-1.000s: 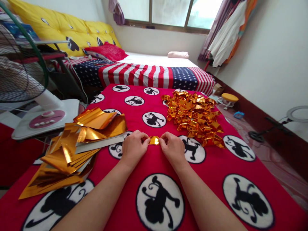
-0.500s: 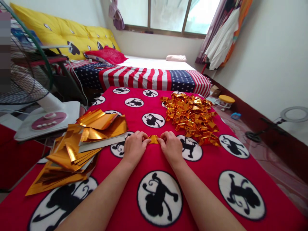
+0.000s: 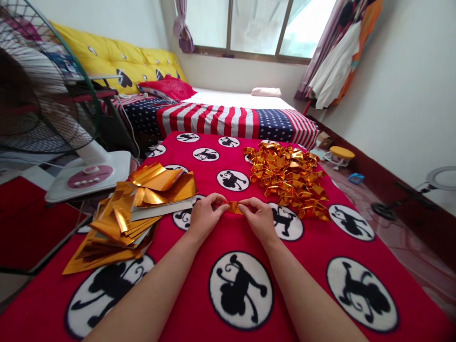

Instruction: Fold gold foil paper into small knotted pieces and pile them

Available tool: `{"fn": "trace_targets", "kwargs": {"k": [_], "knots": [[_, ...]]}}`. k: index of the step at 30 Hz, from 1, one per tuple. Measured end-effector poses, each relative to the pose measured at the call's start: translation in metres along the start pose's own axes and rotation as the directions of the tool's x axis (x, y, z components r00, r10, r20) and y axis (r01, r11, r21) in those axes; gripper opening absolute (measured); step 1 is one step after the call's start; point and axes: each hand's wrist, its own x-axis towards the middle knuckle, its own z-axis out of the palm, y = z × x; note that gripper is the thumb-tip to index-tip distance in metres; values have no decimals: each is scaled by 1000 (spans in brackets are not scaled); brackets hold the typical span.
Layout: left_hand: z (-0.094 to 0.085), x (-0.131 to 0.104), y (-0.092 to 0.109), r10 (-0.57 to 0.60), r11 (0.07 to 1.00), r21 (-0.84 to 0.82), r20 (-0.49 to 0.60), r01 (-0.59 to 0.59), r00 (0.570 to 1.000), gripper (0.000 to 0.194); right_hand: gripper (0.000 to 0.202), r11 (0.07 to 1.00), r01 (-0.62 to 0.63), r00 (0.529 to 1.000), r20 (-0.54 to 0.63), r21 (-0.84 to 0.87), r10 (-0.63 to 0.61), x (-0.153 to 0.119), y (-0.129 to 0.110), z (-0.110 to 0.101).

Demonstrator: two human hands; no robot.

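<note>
Currently both hands are pinched on one small folded piece of gold foil paper, left hand at its left end, right hand at its right end. Hands apart from each other, piece spanning the narrow gap; thumbs and index fingers do the gripping, ends of the piece hidden by fingertips. Piece sits mid-view, at or just above a red cloth printed with black monkey figures in white circles; contact with the cloth can't be told. Both forearms come in from the bottom edge.

Near the left hand: loose stack of flat gold foil sheets, fanned and overlapping, some pale undersides showing. Beyond the right hand, to the right: heap of folded gold pieces, crowded together on the cloth.

Further out, left: fan, white base with pink control panel. Behind the cloth: bed with stars-and-stripes cover, red pillow, yellow cushion along the wall. Window above. Right side: hanging white garment, yellow-topped stool, ring light.
</note>
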Motion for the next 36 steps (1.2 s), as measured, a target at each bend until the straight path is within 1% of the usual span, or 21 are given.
{"fn": "trace_targets", "kwargs": {"k": [4, 9, 12, 14, 17, 19, 20, 22, 24, 26, 30, 34, 36], "knots": [[-1, 0, 1, 33, 992, -123, -5, -34, 999, 16, 15, 999, 31, 1000, -6, 45, -31, -2, -7, 0], [-6, 0, 8, 45, 970, -237, -22, -49, 999, 14, 15, 992, 77, 997, 15, 102, -79, -4, -18, -1], [-8, -1, 12, 55, 965, -256, -18, -57, 998, 12, 16, 986, 121, 993, 5, 112, -122, -4, -23, -2], [-8, -3, 14, 58, 969, -242, -13, -59, 998, 13, 16, 984, 128, 992, -7, 123, -128, -5, -25, -2], [-8, -5, 16, 69, 970, -236, 50, -55, 996, 17, 16, 981, 127, 992, -19, 149, -126, -6, -26, -3], [-7, -6, 16, 91, 964, -259, 110, -60, 990, 20, 17, 979, 112, 994, -22, 170, -110, -7, -26, -2], [-7, -6, 16, 102, 960, -272, 123, -65, 987, 22, 17, 977, 95, 995, -21, 188, -93, -8, -26, -1], [-7, -7, 16, 103, 956, -284, 97, -71, 990, 24, 16, 965, 39, 999, -4, 261, -40, -8, -26, 1], [-9, -7, 17, 72, 954, -295, 46, -56, 996, 24, 16, 940, -33, 999, 33, 341, 23, -9, -25, 3], [-11, -7, 18, 43, 952, -304, 22, -34, 999, 24, 19, 931, -82, 995, 75, 357, 59, -9, -24, 3], [-13, -7, 18, 30, 950, -311, 36, -18, 999, 25, 33, 960, -68, 995, 87, 273, 46, -10, -23, 0], [-11, -5, 13, -16, 924, -382, 38, 29, 999, 21, 34, 965, -50, 999, 13, 256, 49, -11, -22, -2], [-9, -4, 10, -44, 897, -439, 34, 54, 998, 25, 34, 962, -55, 998, -15, 268, 61, -12, -21, -2]]}}
